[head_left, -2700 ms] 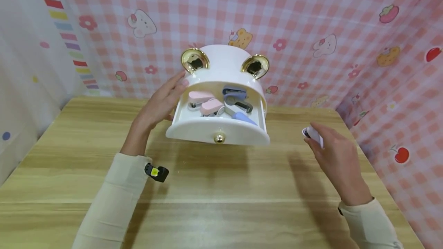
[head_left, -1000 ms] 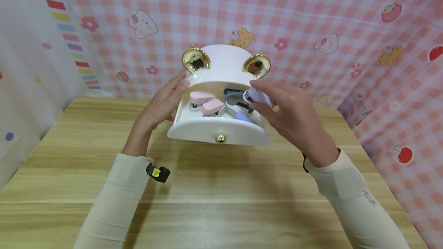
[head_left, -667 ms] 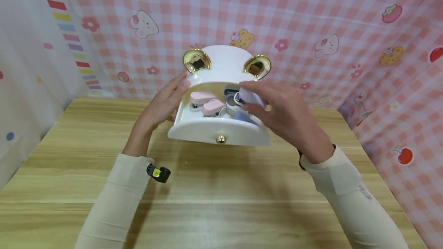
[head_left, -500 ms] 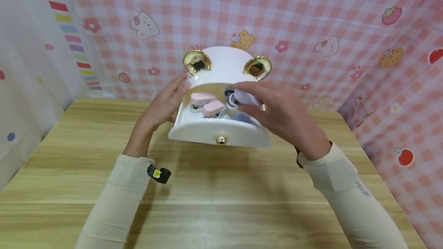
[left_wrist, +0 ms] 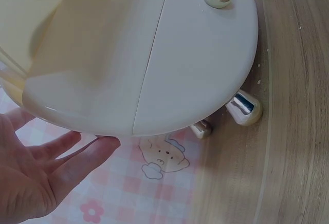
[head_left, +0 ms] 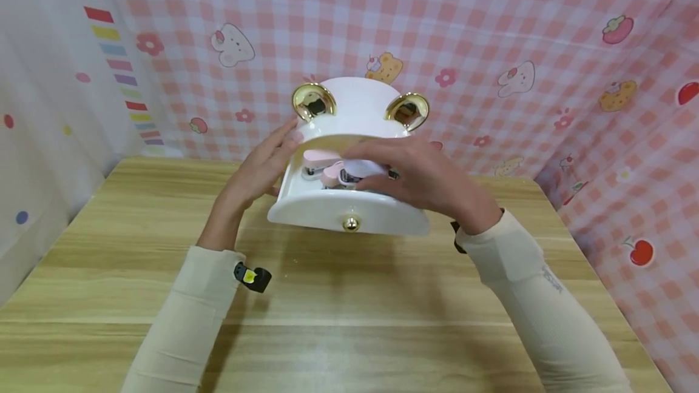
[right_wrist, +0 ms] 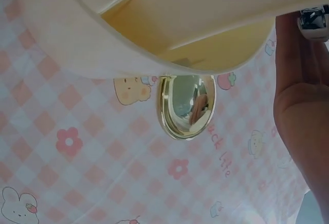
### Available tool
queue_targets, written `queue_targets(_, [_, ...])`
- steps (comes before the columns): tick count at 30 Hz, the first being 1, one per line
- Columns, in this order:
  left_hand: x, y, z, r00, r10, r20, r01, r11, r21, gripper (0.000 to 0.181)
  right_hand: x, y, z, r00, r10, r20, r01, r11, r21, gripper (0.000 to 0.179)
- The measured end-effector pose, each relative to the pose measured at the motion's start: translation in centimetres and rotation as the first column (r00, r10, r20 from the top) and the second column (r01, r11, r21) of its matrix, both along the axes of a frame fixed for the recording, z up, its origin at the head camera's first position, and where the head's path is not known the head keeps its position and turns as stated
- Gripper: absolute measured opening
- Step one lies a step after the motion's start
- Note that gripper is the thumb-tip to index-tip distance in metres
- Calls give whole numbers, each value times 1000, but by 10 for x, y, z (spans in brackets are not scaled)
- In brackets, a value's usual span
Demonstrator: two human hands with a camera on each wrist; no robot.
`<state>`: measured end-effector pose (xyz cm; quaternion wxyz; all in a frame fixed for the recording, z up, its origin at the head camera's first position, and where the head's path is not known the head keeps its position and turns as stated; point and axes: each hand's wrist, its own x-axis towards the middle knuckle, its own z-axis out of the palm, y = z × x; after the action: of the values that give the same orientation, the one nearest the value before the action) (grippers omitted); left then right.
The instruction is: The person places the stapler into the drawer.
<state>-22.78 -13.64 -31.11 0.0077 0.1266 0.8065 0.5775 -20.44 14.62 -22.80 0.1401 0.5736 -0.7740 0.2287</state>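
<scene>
A white storage box [head_left: 357,105] with two gold ear shapes stands near the back of the table, its drawer [head_left: 306,212] pulled out. My right hand [head_left: 428,178] reaches over the drawer and pinches a lavender mini stapler [head_left: 364,168] between thumb and fingers. Beneath and left of it lie two pink mini staplers [head_left: 320,157]; my hand hides most of the drawer's right half. In the right wrist view, the held stapler's metal end [right_wrist: 313,18] shows at the right edge. My left hand [head_left: 258,168] rests on the box's left side, fingertips touching it in the left wrist view.
Gold feet [left_wrist: 243,108] hold the box above the wooden table [head_left: 327,320]. A gold knob [head_left: 351,223] sits on the drawer front. Pink checked cloth [head_left: 459,23] hangs close behind the box and along the right side.
My right hand has carried the lavender stapler leftward from the table's right side into the space over the drawer, down toward the pink staplers. The left hand has stayed on the box.
</scene>
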Motion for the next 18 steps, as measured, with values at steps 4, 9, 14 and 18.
queue_targets(4, [0,0,0,1000,-3,2,3,1000,-7,72,-3,-1,1,998,13,56,-14,1000,18,46])
queue_targets(9, [-1,-1,-1,1000,-6,5,6,1000,-11,71,-5,-5,3,990,40,137,-47,998,50,42])
queue_targets(14, [-1,-1,-1,1000,-7,7,7,1000,-13,70,-8,-10,3,982,67,175,-79,995,60,38])
queue_targets(18, [-2,-2,-3,1000,-1,6,1,1000,-16,70,-11,-11,3,981,77,175,-88,995,55,35])
